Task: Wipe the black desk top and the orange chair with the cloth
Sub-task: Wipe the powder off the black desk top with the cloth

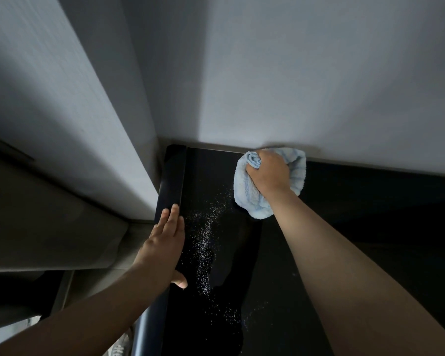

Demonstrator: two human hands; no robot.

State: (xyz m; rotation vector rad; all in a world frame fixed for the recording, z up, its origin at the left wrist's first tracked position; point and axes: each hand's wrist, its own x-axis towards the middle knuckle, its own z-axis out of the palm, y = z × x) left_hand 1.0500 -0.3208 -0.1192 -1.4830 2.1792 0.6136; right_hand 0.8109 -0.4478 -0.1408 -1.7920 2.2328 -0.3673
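The glossy black desk top (357, 214) fills the lower right and runs back to the wall. My right hand (267, 173) grips a bunched light-blue cloth (249, 199) and presses it on the desk near the far edge by the wall. My left hand (165, 242) lies flat with straight fingers on the desk's left edge. White specks (206, 242) are scattered on the desk between my hands. The orange chair is not in view.
A pale wall (293, 73) stands right behind the desk. A white panel (62, 111) closes in on the left, meeting the desk's left side. Grey floor (49, 227) lies lower left, below the desk edge.
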